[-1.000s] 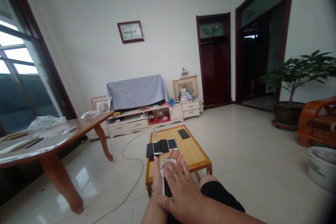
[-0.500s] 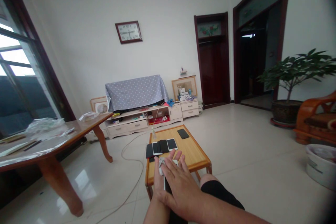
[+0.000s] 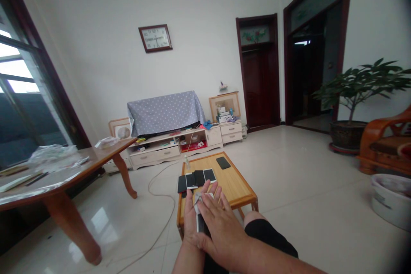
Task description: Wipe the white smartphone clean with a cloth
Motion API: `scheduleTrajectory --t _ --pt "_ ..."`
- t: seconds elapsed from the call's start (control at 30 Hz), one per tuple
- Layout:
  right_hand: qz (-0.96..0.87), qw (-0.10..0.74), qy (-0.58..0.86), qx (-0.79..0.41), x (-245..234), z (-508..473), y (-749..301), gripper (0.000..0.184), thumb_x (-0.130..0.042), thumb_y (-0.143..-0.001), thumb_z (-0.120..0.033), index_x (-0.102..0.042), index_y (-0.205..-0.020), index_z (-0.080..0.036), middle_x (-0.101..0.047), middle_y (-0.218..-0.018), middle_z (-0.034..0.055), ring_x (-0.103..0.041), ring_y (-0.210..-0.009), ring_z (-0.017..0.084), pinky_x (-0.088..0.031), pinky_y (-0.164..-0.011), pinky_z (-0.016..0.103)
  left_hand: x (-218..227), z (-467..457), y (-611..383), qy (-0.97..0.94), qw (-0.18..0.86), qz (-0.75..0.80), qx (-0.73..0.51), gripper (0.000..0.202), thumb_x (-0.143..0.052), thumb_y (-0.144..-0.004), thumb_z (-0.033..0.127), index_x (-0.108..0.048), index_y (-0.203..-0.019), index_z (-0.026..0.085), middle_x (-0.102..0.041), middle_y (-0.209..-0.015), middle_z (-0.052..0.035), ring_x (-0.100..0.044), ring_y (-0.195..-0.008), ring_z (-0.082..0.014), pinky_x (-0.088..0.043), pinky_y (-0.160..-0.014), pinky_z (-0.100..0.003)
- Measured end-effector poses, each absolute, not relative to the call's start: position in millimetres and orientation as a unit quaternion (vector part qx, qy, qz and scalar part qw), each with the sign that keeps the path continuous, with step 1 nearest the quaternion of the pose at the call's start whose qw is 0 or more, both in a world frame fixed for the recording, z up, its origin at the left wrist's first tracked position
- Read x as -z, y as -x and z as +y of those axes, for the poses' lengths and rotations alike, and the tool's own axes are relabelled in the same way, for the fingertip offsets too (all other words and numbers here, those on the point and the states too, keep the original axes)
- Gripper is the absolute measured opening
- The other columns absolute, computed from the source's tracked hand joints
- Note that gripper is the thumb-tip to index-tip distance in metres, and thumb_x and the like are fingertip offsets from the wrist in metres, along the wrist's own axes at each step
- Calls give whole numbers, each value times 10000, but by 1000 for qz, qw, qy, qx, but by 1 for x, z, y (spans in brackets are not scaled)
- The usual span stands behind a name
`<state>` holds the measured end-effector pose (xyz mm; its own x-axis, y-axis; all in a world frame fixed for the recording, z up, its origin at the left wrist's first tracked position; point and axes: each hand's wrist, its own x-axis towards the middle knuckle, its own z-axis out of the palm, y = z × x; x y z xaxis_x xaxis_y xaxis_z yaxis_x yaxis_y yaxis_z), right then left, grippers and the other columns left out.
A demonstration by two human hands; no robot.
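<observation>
My left hand (image 3: 189, 224) lies palm up under a smartphone (image 3: 199, 223) with a white edge and a dark screen, its fingers around the phone. Across the top of the phone my right hand (image 3: 223, 227) presses a crumpled white tissue or cloth (image 3: 198, 202) against the screen. Much of the phone and part of the cloth are hidden beneath the right hand. Just past the fingers, several smartphones (image 3: 209, 175) lie in a row on a small wooden table (image 3: 236, 188). A dark phone (image 3: 223, 162) lies apart from them, and a small clear bottle (image 3: 186, 162) stands near the far left corner.
To the left is a larger wooden table (image 3: 93, 156) with plastic bags (image 3: 53, 156). A cable (image 3: 167, 214) runs across the floor. A white bucket (image 3: 390, 203), wooden chair (image 3: 369, 150) and potted plant (image 3: 348, 132) stand at right. A TV cabinet (image 3: 160, 156) is against the wall.
The right hand and cloth have shifted slightly on the phone, and a little more of the dark screen shows. The view has moved slightly; the phones on the table stay in place.
</observation>
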<state>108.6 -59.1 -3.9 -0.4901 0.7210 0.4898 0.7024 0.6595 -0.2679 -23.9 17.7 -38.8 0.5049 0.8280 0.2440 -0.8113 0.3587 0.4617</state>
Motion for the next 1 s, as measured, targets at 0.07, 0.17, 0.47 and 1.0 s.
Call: scheduleTrajectory --t 0.07,0.17,0.47,1.0 --pt "-859 293 419 -25 4 -59 -109 756 -450 -984 -625 -314 -1576 -177 -255 -1631 147 -224 -1516 332 -147 -1228 606 38 19 26 -267 827 13 -495 775 -336 -921 752 -437 -1498 245 -480 -1538 -151 -366 -1475 -331 -207 -1225 -586" --pt "-887 281 366 -31 19 -69 -109 794 -455 -977 -643 -295 -1580 -152 -284 -1615 170 -248 -1508 331 -142 -1228 609 38 23 38 -255 818 23 -516 756 -360 -931 726 -417 -1508 242 -462 -1548 -163 -354 -1481 -337 -229 -1212 -607" --pt "-857 290 420 -70 -10 -60 -109 770 -364 -995 -676 -307 -1579 -177 -225 -1640 146 -169 -1530 323 -119 -1228 617 34 20 26 -277 819 28 -502 612 -366 -974 607 -498 -1455 253 -445 -1568 -119 -335 -1493 -313 -217 -1230 -582" --pt "-852 292 428 -81 -17 -52 -113 762 -381 -1003 -642 -323 -1568 -134 -222 -1640 164 -147 -1536 304 -126 -1238 584 35 34 34 -306 821 -33 -480 595 -310 -994 595 -439 -1492 295 -386 -1606 -76 -245 -1529 -276 -103 -1259 -554"
